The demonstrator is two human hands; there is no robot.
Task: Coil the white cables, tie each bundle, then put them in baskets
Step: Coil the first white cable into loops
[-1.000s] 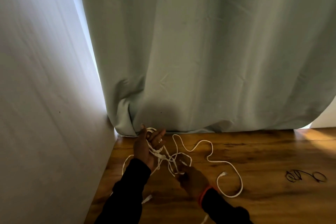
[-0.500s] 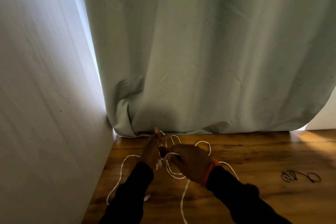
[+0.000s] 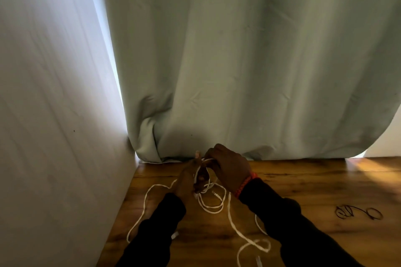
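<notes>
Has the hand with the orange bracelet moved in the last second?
Yes. The right hand went from nearer the person up to the curtain hem, beside the left hand.

A single wide-angle head-worn camera looks forward and steeply down from close above the person's own forearms, facing a pale green curtain (image 3: 249,60) that fills the upper frame, a white wall (image 3: 54,115) at left and the wooden tabletop (image 3: 325,191) below.
</notes>
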